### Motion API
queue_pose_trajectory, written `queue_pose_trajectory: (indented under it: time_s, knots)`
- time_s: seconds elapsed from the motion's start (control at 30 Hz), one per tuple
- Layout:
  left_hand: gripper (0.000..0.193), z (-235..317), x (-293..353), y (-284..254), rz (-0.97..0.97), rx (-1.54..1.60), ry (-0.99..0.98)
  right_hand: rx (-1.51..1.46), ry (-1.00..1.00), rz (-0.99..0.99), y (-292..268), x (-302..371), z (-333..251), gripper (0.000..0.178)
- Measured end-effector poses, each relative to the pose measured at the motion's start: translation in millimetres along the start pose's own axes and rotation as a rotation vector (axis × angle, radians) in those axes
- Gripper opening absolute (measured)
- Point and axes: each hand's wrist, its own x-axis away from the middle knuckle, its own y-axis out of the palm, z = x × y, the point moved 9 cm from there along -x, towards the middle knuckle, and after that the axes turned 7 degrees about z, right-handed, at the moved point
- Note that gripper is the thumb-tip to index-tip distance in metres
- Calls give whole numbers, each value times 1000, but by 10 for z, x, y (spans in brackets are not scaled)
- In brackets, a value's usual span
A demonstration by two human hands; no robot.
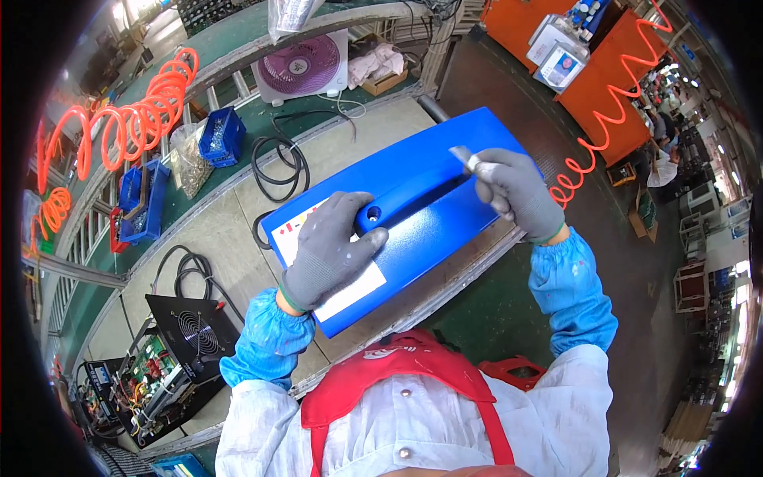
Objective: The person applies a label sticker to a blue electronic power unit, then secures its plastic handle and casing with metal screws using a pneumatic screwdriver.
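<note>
Where the person stands at the bench edge, red apron and white smock lie nearest, with blue sleeve covers on both forearms. Left hand [332,250], in a grey glove, lies flat and spread on the near end of the blue cover panel [421,215], its fingers resting across the white label [350,290] and its thumb beside the raised handle ridge [413,199]. Right hand [517,191], also gloved, is closed in a pinch on a small pale piece [467,157] above the far end of the panel; what the piece is cannot be told. The panel rests on the workbench [222,230], long axis running from near left to far right, its far end overhanging the bench edge. Left hand is the nearer hand to the label end; right hand is nearer the far end. Farther left sits an open electronic chassis [171,358], black cables [278,163] and blue bins [221,135]. Beyond stand a purple fan [302,67] and orange coiled hoses [135,115].
</note>
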Motion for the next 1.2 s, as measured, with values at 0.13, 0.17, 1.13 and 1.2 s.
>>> queue_pose_trajectory:
  time_s: [0.13,0.17,1.13,1.2]
  knots:
    - [44,20,-12,22,-16,-8,-3,701,-542,366,-278,-14,-33,25]
    - [44,-1,-12,25,-19,-18,-5,811,-555,357,-218,13,-1,21]
    - [51,36,0,104,-101,-84,111,1882,-764,616,-427,-326,-103,8]
    - [47,41,-19,67,-3,-58,171,1713,-656,687,-960,-376,-157,6]
